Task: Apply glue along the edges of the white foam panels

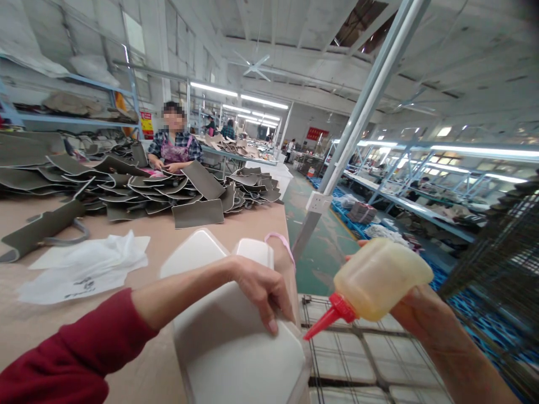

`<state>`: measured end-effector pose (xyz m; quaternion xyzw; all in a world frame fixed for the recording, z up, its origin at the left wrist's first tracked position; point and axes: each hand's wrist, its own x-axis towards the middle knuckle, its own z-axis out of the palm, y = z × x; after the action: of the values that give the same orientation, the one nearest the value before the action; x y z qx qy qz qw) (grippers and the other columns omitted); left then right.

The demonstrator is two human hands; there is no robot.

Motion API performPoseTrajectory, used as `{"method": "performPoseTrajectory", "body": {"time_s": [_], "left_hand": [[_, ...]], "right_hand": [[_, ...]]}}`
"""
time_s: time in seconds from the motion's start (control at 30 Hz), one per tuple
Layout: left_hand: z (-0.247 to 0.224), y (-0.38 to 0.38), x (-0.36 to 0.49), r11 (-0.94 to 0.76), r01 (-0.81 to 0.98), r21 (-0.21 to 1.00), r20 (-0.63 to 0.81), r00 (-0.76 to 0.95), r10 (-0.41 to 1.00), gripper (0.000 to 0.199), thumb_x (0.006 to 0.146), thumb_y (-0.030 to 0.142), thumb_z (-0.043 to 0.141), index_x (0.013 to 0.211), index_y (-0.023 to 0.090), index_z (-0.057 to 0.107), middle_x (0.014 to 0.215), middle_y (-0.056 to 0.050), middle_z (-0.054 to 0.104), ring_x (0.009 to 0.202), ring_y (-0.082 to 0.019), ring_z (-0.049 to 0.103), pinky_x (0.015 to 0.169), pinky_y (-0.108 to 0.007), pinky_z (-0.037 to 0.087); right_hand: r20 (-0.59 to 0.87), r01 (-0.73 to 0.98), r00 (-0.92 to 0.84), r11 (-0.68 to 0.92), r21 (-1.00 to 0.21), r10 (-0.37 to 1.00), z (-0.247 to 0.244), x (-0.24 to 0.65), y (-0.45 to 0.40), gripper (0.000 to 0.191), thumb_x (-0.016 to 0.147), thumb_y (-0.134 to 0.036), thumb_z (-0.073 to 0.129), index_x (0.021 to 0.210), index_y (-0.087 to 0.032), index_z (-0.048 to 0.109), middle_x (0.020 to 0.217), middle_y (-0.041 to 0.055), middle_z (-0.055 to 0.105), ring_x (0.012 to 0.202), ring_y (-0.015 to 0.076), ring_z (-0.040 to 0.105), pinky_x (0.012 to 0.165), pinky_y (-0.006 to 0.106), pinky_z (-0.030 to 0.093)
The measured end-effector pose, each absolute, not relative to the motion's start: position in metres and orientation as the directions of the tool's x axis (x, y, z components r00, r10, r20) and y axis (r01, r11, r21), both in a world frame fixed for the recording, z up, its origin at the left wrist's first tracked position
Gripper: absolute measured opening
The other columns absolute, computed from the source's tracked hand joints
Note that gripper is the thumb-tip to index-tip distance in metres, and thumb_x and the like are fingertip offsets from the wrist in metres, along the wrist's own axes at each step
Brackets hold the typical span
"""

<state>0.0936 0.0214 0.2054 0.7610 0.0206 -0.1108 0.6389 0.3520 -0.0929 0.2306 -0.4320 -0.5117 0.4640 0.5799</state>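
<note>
My left hand [263, 286] is closed on the right edge of a pale, flat panel [244, 353] with angled corners, its fingers bent over the rim. In my right hand [421, 308] is a translucent squeeze bottle [379, 278] with yellowish liquid inside. It is tilted, so its red nozzle [324, 322] points down and left, with the tip close to the panel's right edge; I cannot tell if they touch. More pale panels [196, 249] lie on the table just beyond my left wrist.
Dark grey-green bag pieces [138, 193] are heaped across the back of the brown table [147, 348]. White tissue [90, 264] lies at left. Below on the right, a wire rack [349, 359] holds pale panels. A slanted metal post [337, 163] rises beyond. A co-worker [174, 143] sits behind the heap.
</note>
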Motion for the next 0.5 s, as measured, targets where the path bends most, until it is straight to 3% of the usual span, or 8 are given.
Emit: {"method": "performPoseTrajectory", "body": {"time_s": [0.1,0.5], "left_hand": [[0.198,0.03,0.096,-0.182,0.151,0.972,-0.178,0.974,-0.143,0.061,0.058,0.03,0.085,0.108,-0.002,0.069,0.084,-0.002,0.071,0.09,-0.021,0.064,0.077,-0.019,0.05],[0.195,0.04,0.104,-0.171,0.136,0.976,-0.175,0.955,-0.238,0.057,0.061,0.031,0.083,0.108,0.0,0.071,0.086,-0.001,0.071,0.099,-0.025,0.063,0.089,-0.022,0.047]], "right_hand": [[0.173,-0.039,0.015,0.174,-0.984,0.985,0.231,0.352,-0.086,0.089,0.05,-0.064,0.082,0.127,-0.034,0.05,0.117,0.0078,0.062,0.102,0.0269,0.062,0.085,0.039,0.056],[0.123,-0.087,-0.005,0.122,-0.989,0.992,0.231,0.347,-0.068,0.09,0.046,-0.062,0.087,0.123,-0.032,0.052,0.11,0.0057,0.066,0.097,0.0244,0.064,0.081,0.038,0.057]]}}
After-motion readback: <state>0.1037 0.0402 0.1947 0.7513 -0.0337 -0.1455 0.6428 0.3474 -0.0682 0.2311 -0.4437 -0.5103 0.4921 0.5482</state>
